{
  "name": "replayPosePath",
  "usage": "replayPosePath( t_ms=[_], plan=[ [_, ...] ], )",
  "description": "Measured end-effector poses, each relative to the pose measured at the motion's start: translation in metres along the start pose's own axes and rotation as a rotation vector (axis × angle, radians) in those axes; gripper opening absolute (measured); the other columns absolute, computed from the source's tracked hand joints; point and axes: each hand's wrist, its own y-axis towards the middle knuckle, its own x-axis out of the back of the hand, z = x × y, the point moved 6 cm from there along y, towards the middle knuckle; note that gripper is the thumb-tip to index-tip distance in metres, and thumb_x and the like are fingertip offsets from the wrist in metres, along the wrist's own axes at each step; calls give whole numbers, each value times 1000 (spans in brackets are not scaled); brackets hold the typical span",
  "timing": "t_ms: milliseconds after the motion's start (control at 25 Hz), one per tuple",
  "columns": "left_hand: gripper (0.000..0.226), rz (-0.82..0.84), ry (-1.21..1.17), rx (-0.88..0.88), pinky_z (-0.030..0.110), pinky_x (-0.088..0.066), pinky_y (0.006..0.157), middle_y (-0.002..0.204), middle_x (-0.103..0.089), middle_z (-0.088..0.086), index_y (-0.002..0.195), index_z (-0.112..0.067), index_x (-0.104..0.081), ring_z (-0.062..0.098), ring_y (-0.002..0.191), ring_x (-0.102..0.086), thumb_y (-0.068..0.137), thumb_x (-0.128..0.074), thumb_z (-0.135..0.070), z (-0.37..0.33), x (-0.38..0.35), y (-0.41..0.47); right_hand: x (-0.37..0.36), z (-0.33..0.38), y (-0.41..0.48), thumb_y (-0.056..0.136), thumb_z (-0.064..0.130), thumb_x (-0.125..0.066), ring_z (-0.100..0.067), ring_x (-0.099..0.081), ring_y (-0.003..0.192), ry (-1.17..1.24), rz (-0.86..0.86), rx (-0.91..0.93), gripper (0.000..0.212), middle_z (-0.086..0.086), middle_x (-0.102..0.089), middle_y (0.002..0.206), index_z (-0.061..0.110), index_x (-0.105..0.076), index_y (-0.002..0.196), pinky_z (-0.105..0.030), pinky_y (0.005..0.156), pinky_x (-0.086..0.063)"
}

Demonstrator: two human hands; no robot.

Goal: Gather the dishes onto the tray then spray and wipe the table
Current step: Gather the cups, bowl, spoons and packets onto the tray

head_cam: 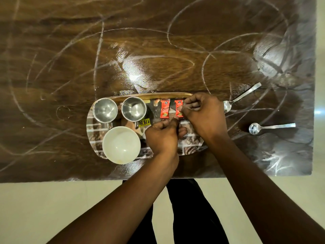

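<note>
Left hand (163,136): curled fingers pinched lower edge of second sachet (178,110), seemingly to lay it straight.
Right hand (204,113): pinched its top.
Spoons (241,96): off the tray (149,95), not yet gathered.

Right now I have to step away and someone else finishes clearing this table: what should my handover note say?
Hands: right hand pinches the top of the right sachet, left hand its lower edge, over the tray.
Done: left cup, second cup, white bowl and left sachet are on the tray.
Left: far spoon and near spoon lie on the table right of the tray; load them, then spray and wipe. No sprayer or cloth in view.
</note>
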Motion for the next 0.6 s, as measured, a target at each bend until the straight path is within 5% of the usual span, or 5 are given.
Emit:
replayPosePath(
  t_ms=[200, 400, 600],
  plan=[
    [16, 109, 74, -158, 29, -61, 53, 58, -72, 3, 77, -4, -74, 18, 48, -67, 91, -80, 1, -22, -16, -27, 53, -28, -14, 89, 27, -85, 2, -73, 69, 106, -117, -169, 11, 9, -77, 74, 20, -78, 92, -19, 70, -59],
    [9, 328, 273, -328, 31, -61, 65, 76, -75, 8, 94, -1, -78, 21, 67, -70, 93, -73, 7, -51, -96, -38, 70, -94, -36, 91, 22, -86, -24, -80, 68, 620, -241, -586, 22, -17, -79, 78, 6, -73, 86, -31, 62, -65],
    [19, 410, 497, -459, 35, -61, 78, 85, -75, 5, 82, -18, -74, 17, 78, -69, 90, -73, -1, -65, -166, -25, 49, -102, -24, 89, 16, -88, -36, -80, 72, 837, -252, -669, 29, -20, -74, 72, 3, -67, 74, -38, 64, -65]
  ],
)
